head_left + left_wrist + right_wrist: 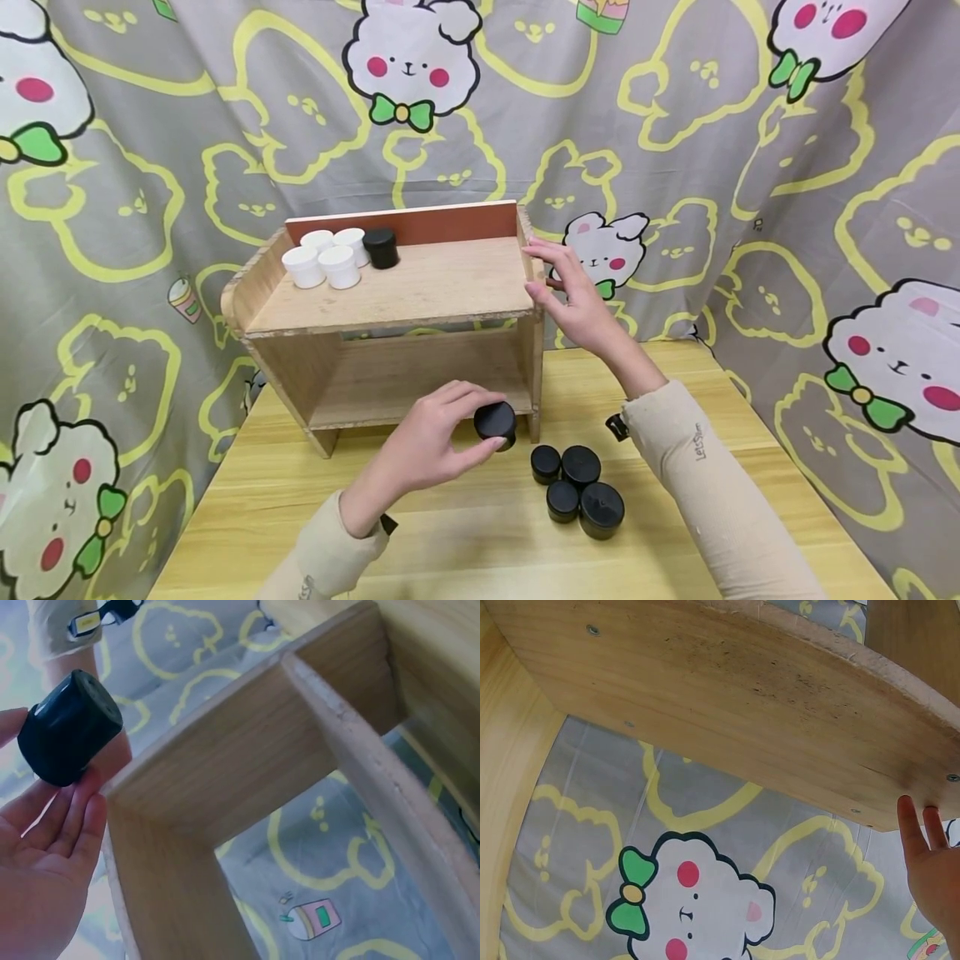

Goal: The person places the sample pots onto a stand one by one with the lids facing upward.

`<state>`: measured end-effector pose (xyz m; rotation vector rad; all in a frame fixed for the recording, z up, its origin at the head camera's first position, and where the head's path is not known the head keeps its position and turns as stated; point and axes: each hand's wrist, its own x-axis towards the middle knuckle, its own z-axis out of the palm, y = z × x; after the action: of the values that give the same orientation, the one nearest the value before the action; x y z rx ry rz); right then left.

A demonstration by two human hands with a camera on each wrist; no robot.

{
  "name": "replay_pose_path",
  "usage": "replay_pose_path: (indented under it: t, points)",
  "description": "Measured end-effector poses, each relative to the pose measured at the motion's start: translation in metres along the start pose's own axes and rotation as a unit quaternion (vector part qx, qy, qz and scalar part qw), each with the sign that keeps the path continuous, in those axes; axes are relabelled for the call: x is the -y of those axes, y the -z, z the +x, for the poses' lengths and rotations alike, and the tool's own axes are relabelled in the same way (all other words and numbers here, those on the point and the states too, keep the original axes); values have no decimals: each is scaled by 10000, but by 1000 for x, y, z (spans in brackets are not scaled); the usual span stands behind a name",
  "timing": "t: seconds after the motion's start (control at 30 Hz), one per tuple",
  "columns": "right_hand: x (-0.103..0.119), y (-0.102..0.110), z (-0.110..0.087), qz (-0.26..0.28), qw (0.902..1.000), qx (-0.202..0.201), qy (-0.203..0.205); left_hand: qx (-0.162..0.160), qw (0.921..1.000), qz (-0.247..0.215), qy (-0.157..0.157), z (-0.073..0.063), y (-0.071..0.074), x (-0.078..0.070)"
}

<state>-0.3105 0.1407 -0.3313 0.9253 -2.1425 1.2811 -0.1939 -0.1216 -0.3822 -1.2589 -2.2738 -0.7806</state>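
My left hand [435, 435] pinches a black lidded jar [495, 422] between thumb and fingers, in front of the shelf's lower right part. In the left wrist view the same jar [69, 729] tilts in the fingertips. The right hand [573, 296] touches the right side panel of the wooden shelf [420, 287] near its top, fingers extended. Seen from the right wrist, fingertips of that hand [934, 862] rest at the panel's edge. On the top board, several white jars [340, 267] and one black jar [381, 248] stand together at the left.
Several black jars [602, 510] of differing sizes stand grouped on the wooden table [465, 542], right of the left hand and below the right forearm. A patterned curtain [675, 108] hangs behind and on both sides. The shelf's lower compartment [420, 375] opens forward.
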Motion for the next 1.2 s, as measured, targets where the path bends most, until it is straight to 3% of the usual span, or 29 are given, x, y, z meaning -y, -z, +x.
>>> replay_pose_path:
  t: [0.17, 0.63, 0.83, 1.2]
  points:
    - [-3, 2, 1, -7, 10000, 22, 61, -166, 9998, -62, -69, 4, 7, 1]
    - [-3, 0, 2, 39, 10000, 27, 10, -470, 9987, -13, 180, 14, 31, 3]
    - [-5, 1, 1, -31, 10000, 55, -22, -635, 9975, 15, 294, 21, 48, 4]
    - [-5, 2, 0, 0, 10000, 70, -7, -1284, 9904, 145, 490, 43, 85, 16]
